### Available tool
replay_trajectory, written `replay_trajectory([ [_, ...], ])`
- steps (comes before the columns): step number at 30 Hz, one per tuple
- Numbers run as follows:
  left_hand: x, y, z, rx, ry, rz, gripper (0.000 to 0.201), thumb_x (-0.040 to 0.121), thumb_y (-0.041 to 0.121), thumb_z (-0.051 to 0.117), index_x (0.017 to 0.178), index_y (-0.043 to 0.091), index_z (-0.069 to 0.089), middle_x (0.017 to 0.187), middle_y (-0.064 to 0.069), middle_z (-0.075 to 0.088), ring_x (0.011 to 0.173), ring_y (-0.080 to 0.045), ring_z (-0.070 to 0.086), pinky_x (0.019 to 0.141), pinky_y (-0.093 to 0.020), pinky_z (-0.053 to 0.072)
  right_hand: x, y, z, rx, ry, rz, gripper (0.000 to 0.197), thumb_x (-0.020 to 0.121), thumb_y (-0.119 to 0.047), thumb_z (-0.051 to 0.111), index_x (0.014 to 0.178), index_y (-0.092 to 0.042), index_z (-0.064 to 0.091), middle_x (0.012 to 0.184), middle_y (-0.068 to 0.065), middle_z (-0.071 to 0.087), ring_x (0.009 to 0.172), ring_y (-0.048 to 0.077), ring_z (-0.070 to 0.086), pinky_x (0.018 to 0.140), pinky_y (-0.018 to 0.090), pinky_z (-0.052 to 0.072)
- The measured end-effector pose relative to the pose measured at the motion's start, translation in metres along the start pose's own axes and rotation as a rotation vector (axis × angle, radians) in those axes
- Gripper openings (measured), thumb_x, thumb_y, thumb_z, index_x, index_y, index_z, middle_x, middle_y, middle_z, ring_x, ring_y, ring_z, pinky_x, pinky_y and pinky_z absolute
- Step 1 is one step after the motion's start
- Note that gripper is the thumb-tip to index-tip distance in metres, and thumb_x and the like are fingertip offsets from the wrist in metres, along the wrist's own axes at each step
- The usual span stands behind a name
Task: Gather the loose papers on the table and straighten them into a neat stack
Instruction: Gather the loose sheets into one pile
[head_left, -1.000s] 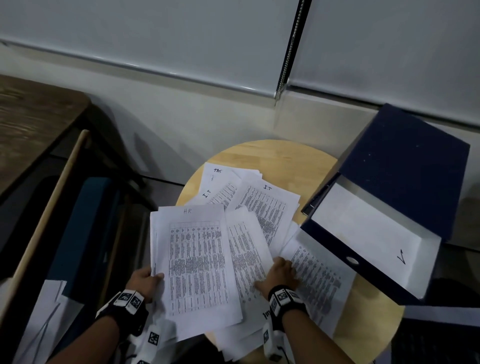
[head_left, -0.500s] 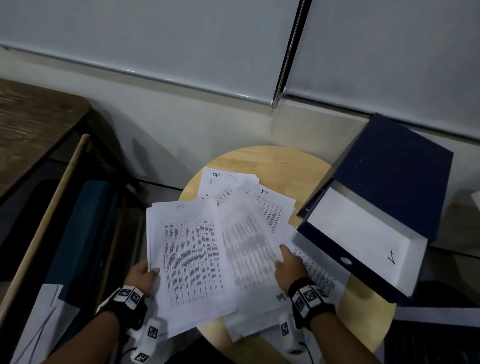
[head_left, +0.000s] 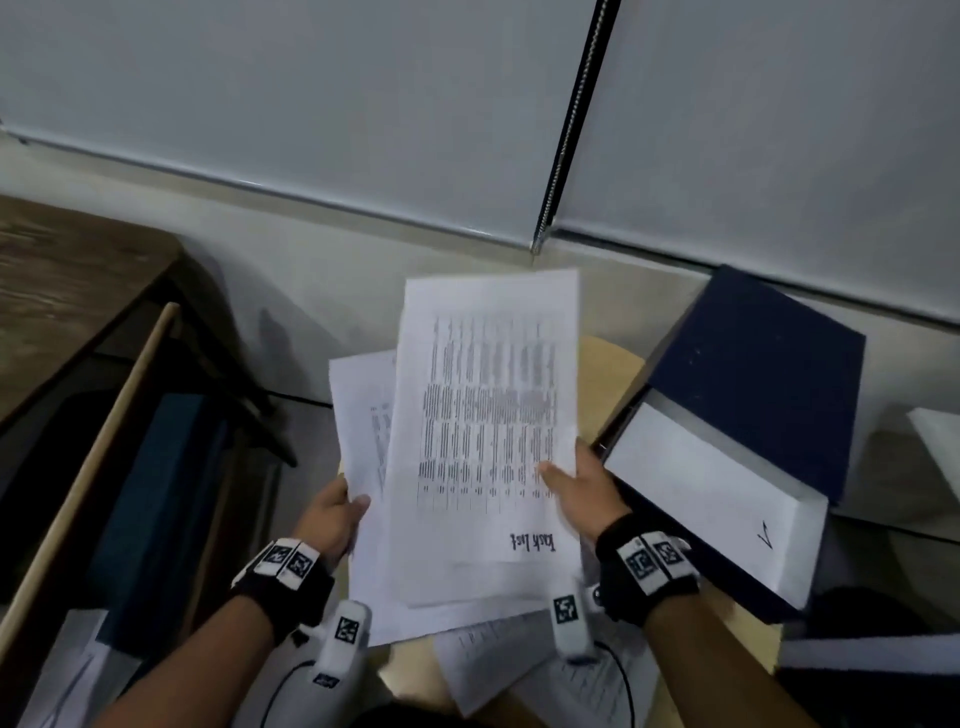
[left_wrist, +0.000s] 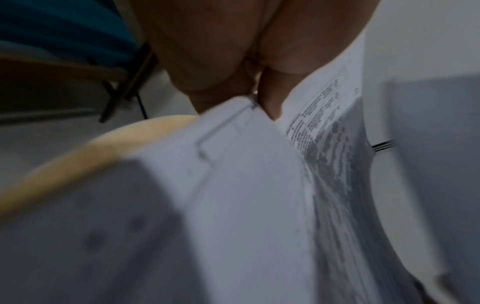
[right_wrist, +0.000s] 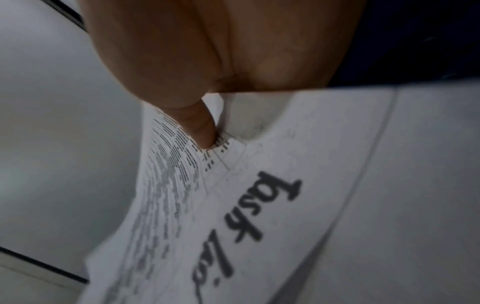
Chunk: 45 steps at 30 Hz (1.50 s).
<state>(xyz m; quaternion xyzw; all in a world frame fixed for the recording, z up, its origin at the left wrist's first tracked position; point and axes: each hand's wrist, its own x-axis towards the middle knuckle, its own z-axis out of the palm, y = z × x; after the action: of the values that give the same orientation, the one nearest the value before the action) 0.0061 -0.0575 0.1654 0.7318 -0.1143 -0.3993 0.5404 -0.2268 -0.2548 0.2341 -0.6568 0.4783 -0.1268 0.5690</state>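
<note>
Thin printed papers (head_left: 483, 415), both hands

The top paper (head_left: 488, 415) has the words "task list" written by hand in dark ink near one end, and they look upside down from the head view. The rows of small print on it are too blurry to read. The white side of the blue folder (head_left: 748, 395) has a small mark like a "V".

Papers (head_left: 483, 426) held above the table (head_left: 613, 384), binder (head_left: 748, 415) to their right.
</note>
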Motion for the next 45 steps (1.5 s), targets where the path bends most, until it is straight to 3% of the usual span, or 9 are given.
replay_trajectory([
  [3,0.001,0.011,0.005,-0.137,-0.153,-0.002,0.031,0.093,-0.006,0.046,0.121,0.002,0.058,0.102,-0.013,0.074,0.090,-0.034,0.067,0.082,-0.046,0.054,-0.002,0.020,0.013,-0.026,-0.076,0.112,0.054,0.095,-0.030,0.053,0.142,-0.029,0.027,0.144,-0.007,0.043,0.130,0.019,0.043,0.111,0.042,0.036],
  [7,0.004,0.012,0.009,-0.086,-0.097,-0.050,0.038,0.085,0.045,0.055,0.092,0.008,0.058,0.080,-0.015,0.063,0.070,-0.027,0.055,0.068,-0.040,0.045,-0.008,0.033,0.026,-0.047,-0.084,0.149,0.058,0.096,-0.021,0.053,0.147,-0.025,0.027,0.150,-0.004,0.042,0.137,0.021,0.041,0.115,0.044,0.033],
  [9,0.003,0.008,0.010,-0.011,-0.130,-0.025,0.048,0.084,0.056,0.054,0.101,0.011,0.056,0.098,-0.007,0.066,0.085,-0.027,0.063,0.082,-0.040,0.049,-0.010,0.035,0.034,-0.110,-0.089,0.126,0.051,0.097,-0.020,0.052,0.145,-0.022,0.036,0.147,-0.002,0.047,0.133,0.020,0.045,0.113,0.042,0.036],
  [14,0.017,-0.037,0.002,0.600,-0.174,0.116,0.043,0.076,0.030,0.047,0.117,0.022,0.037,0.105,-0.020,0.063,0.095,-0.037,0.063,0.088,-0.050,0.051,-0.011,0.052,0.062,-0.261,-0.264,0.129,0.067,0.091,-0.034,0.056,0.147,-0.020,0.023,0.147,0.004,0.046,0.130,0.025,0.049,0.109,0.042,0.040],
  [19,-0.013,-0.018,-0.005,0.548,0.032,0.088,0.032,0.086,-0.011,0.048,0.114,0.004,0.044,0.099,-0.018,0.058,0.086,-0.028,0.054,0.073,-0.031,0.042,-0.005,0.084,0.067,-0.319,-0.278,0.252,0.046,0.091,-0.032,0.057,0.128,-0.006,0.048,0.105,-0.004,0.059,0.089,0.016,0.059,0.082,0.030,0.049],
  [30,-0.007,-0.041,-0.047,0.554,0.161,-0.015,0.025,0.086,0.001,0.056,0.092,0.022,0.043,0.079,-0.010,0.060,0.076,-0.028,0.059,0.079,-0.042,0.050,0.031,0.129,0.055,-0.357,0.140,0.527,0.064,0.087,-0.024,0.068,0.136,0.002,0.038,0.141,0.021,0.047,0.125,0.037,0.052,0.097,0.040,0.048],
  [38,-0.007,-0.044,-0.048,0.485,0.141,-0.038,0.027,0.088,0.000,0.053,0.096,0.024,0.044,0.084,-0.010,0.062,0.087,-0.034,0.063,0.087,-0.049,0.052,0.046,0.145,0.063,-0.313,0.201,0.596,0.058,0.083,-0.029,0.069,0.130,0.000,0.052,0.134,0.022,0.048,0.114,0.039,0.058,0.089,0.039,0.051],
  [42,-0.008,-0.046,-0.047,0.483,0.139,-0.041,0.026,0.088,0.001,0.053,0.102,0.022,0.045,0.090,-0.013,0.065,0.086,-0.034,0.064,0.086,-0.048,0.052,0.052,0.152,0.066,-0.312,0.215,0.578,0.022,0.077,-0.025,0.069,0.084,-0.009,0.056,0.105,0.017,0.060,0.080,0.028,0.063,0.078,0.037,0.058],
  [45,-0.010,-0.044,-0.047,0.488,0.130,-0.039,0.023,0.089,0.001,0.053,0.099,0.020,0.045,0.089,-0.012,0.064,0.086,-0.033,0.063,0.086,-0.046,0.052,0.053,0.153,0.067,-0.362,0.176,0.595,0.027,0.079,-0.026,0.065,0.091,-0.002,0.067,0.113,0.020,0.060,0.080,0.028,0.054,0.069,0.029,0.046],
])
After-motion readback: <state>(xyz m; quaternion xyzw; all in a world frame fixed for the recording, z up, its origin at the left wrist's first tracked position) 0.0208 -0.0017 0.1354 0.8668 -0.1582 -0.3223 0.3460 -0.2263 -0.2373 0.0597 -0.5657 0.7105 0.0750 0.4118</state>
